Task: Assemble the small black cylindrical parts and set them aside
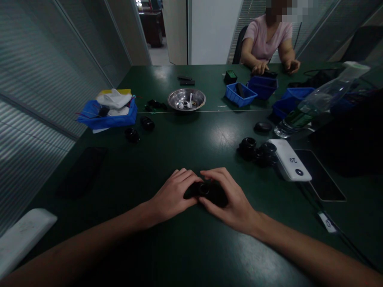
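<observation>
On the dark green table (167, 247) in front of me is a small black part with a round ring-like opening (204, 189); its exact kind is too dark to make out. My left hand (176, 191) is closed around its left end, fingers over the far side and thumb on the near side. Curved around the right side is my right hand (231, 199), its thumb tip beside the ring and its index finger beyond it. Much of the part is hidden by my fingers or lost in shadow.
Right: black lens-like parts (248, 148), a white power bank (290, 159), a phone (321, 175), a mouse (263, 127), a clear bottle (317, 103). Left: a filled blue basket (122, 119), black parts (132, 134). Beyond: a metal bowl (187, 108), blue bins (241, 99), a seated person (267, 42).
</observation>
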The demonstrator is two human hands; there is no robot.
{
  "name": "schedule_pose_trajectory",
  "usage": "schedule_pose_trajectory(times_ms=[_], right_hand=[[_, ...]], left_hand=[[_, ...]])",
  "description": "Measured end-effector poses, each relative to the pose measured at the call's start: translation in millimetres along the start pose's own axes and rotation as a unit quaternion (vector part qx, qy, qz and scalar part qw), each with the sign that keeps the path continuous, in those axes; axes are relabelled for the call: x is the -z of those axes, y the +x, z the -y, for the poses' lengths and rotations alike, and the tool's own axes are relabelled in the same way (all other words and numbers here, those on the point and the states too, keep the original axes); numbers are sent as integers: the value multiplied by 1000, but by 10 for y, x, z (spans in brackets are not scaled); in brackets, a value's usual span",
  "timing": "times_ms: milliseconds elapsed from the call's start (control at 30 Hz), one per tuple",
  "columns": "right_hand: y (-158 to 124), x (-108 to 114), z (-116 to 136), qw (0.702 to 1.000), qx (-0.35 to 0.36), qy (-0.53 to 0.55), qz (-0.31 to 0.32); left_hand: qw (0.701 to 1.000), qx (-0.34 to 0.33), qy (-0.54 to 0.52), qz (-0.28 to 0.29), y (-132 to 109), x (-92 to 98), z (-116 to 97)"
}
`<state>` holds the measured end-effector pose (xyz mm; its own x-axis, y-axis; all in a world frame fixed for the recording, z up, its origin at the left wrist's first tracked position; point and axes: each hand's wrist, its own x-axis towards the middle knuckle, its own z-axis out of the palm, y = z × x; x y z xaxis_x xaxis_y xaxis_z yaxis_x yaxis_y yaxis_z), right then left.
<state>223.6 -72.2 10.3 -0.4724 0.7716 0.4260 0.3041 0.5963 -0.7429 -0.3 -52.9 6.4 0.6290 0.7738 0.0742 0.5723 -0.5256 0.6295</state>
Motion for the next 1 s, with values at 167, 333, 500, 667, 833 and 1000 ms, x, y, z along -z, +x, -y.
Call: schedule_pose_trajectory(times_ms=[167,333,500,667,833,1000], right_hand=[[-4,6,-4,999,12,35,18],[-2,7,-3,1000,5,-11,-17],[13,14,16,999,12,36,17],[12,16,10,1000,-1,-2,-3],[20,18,6,999,-3,35,26],[28,24,1,1000,-24,2,4]], left_hand=[[1000,5,6,1,2,-10,-8],[1000,4,-9,1,-7,-17,6],[1000,10,1,5,-3,-4,1],[1000,8,-9,4,-3,-2,-1],[1000,6,4,-8,-18,-24,22],[1000,6,-9,-3,-8,-14,10]])
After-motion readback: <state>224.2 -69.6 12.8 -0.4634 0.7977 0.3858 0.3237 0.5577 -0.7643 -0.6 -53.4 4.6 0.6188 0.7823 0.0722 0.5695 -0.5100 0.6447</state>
